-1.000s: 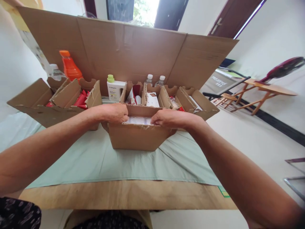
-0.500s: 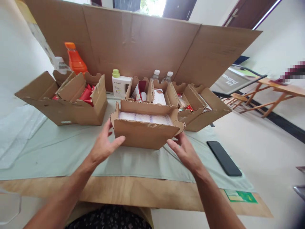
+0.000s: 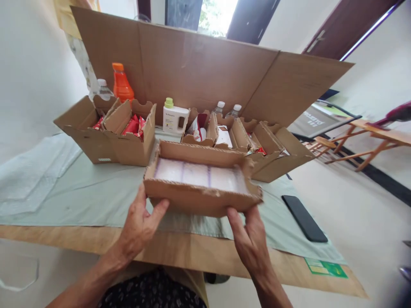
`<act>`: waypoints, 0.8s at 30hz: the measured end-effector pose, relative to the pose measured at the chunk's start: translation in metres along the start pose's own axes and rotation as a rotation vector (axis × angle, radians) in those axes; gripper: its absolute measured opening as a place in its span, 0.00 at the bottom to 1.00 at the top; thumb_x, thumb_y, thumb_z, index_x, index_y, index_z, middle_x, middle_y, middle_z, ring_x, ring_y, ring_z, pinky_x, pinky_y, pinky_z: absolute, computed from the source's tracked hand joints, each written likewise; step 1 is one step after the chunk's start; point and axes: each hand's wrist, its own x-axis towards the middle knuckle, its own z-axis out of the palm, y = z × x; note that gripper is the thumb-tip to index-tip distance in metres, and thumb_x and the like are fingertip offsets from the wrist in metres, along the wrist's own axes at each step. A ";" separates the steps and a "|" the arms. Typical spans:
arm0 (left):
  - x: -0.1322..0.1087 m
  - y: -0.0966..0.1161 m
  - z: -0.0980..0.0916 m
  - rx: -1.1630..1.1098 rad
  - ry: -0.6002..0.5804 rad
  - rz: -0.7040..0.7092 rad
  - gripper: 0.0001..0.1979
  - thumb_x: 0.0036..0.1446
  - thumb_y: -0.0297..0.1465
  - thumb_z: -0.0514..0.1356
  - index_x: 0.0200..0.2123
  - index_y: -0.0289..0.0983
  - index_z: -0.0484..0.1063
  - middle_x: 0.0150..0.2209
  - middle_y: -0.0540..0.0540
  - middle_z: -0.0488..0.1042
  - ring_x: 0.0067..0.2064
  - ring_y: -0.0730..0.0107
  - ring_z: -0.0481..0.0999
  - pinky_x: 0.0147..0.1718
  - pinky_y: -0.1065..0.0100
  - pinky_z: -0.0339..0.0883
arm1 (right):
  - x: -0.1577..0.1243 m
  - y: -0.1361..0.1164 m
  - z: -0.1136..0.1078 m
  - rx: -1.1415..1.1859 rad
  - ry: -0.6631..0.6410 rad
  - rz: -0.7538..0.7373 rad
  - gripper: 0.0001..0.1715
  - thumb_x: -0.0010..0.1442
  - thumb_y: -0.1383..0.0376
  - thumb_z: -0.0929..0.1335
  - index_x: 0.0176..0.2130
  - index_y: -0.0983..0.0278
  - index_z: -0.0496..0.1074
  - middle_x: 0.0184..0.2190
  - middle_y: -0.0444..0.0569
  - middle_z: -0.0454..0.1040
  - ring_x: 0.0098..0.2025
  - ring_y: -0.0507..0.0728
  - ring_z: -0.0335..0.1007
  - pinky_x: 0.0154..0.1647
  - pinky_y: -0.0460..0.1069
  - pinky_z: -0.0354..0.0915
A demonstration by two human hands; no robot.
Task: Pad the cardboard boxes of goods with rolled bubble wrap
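Between my two hands an open cardboard box (image 3: 189, 199) is tilted towards me, its top edge torn and wavy. White packs with purple lines (image 3: 195, 174) fill it. My left hand (image 3: 143, 222) grips its left end, thumb on the front face and fingers behind the corner. My right hand (image 3: 248, 229) holds the right end, thumb on the front, other fingers partly hidden underneath. Behind it stands a row of cardboard boxes (image 3: 266, 164) with packets in them. To the left is another cardboard box (image 3: 135, 152) with red packets (image 3: 133, 126).
A tall cardboard panel (image 3: 205, 72) stands behind a white bottle with a green cap (image 3: 173, 117), an orange bottle (image 3: 122, 85) and clear bottles. A black phone (image 3: 304, 218) lies right on the green cloth (image 3: 96, 201); clear plastic wrap (image 3: 38, 171) lies left. A person's yellow sleeve (image 3: 69, 19) shows behind.
Both hands have closed on the box's ends. The box has come nearer to me and tipped, so more of the white packs shows. The camera view has shifted a little.
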 end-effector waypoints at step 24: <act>-0.079 -0.023 -0.016 0.248 0.237 -0.003 0.48 0.65 0.30 0.61 0.78 0.47 0.34 0.78 0.38 0.46 0.78 0.40 0.48 0.73 0.35 0.46 | 0.105 -0.030 0.142 0.251 -0.305 -0.132 0.38 0.70 0.42 0.57 0.62 0.65 0.68 0.59 0.60 0.77 0.62 0.65 0.72 0.64 0.58 0.66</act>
